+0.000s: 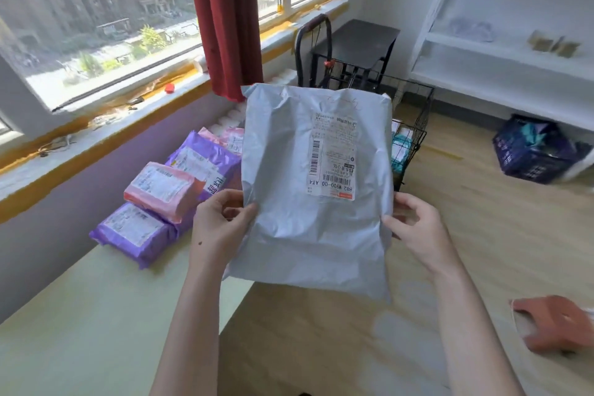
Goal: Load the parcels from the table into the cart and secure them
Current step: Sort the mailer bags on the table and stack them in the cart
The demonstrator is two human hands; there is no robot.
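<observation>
The pale green table [80, 315] fills the lower left of the view, and its right edge borders the wooden floor [482, 235]. We hold the grey parcel [315, 235] upright in the air above that right edge, with its shipping label [332, 154] facing us and the print inverted. Behind the parcel, past the table's far end, the black wire cart [414, 125] stands on the floor. The parcel hides most of it, and a teal item [400, 145] shows through the mesh. Along the table's wall-side edge, toward the far end, lie purple parcels [135, 231] with a pink parcel [160, 190] resting on top. Our left hand [218, 222] pinches the grey parcel's left edge, thumb on the front, fingers behind. Our right hand [418, 228] grips the right edge, fingers curled round it.
</observation>
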